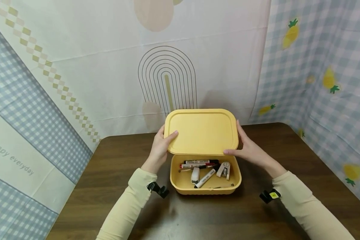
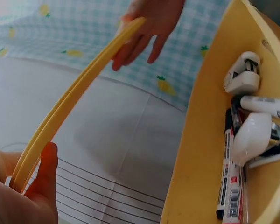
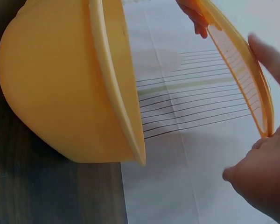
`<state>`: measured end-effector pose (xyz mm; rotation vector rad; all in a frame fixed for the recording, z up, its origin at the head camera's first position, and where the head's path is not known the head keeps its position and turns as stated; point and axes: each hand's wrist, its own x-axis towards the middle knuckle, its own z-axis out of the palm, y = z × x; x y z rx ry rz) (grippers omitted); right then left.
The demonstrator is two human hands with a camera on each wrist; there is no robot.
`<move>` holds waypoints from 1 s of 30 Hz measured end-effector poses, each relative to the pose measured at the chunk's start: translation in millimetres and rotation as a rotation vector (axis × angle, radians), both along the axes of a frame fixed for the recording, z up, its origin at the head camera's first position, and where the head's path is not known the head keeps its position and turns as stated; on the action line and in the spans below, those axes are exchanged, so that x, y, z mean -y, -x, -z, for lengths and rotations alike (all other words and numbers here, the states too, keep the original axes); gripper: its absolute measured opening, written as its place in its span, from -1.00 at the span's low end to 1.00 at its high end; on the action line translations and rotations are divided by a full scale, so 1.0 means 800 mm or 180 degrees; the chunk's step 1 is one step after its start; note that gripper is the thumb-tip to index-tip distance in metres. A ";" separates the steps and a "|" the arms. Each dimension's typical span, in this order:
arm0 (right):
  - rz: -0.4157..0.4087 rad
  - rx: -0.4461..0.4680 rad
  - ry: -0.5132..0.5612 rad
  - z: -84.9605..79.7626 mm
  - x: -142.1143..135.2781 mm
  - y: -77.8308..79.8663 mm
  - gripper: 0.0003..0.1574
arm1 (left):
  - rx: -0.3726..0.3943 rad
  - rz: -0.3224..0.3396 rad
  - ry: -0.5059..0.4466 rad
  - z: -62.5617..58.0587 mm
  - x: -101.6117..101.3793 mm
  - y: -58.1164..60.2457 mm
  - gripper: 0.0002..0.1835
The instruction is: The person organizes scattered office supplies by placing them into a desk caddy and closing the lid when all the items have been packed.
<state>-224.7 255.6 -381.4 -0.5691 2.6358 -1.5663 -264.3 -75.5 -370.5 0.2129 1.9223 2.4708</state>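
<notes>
A yellow lid (image 1: 202, 131) is held up by both hands over the back of a yellow box (image 1: 206, 192). My left hand (image 1: 159, 149) grips its left end, thumb on the upper face. At the other end my right hand (image 1: 253, 154) pinches the lid, thumb at the near right corner and fingers at the side edge. The left wrist view shows the lid edge-on (image 2: 77, 95), apart from the box. Inside the open box lie a white marker (image 1: 205, 179), several other markers and pens, a small white stapler (image 1: 224, 170) and another rounded white item (image 1: 195, 175).
The box stands on a dark wooden table (image 1: 120, 176). Behind the table hangs a white cloth (image 1: 108, 83) with arch lines, and a checked cloth with pineapples (image 1: 327, 100) hangs at the right. Each wrist wears a small black camera mount.
</notes>
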 end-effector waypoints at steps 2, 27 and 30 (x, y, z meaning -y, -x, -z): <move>-0.0073 -0.0008 -0.0050 0.000 -0.001 -0.001 0.62 | -0.0083 0.0023 0.0080 0.000 -0.002 -0.003 -0.13; 0.0080 -0.0697 -0.0518 0.002 -0.008 -0.020 0.80 | -0.0734 0.0423 0.1330 0.011 0.016 -0.042 0.17; 0.0096 -0.0751 -0.0605 0.009 -0.013 -0.028 0.78 | -0.0670 0.0478 0.1698 0.020 0.019 -0.049 0.22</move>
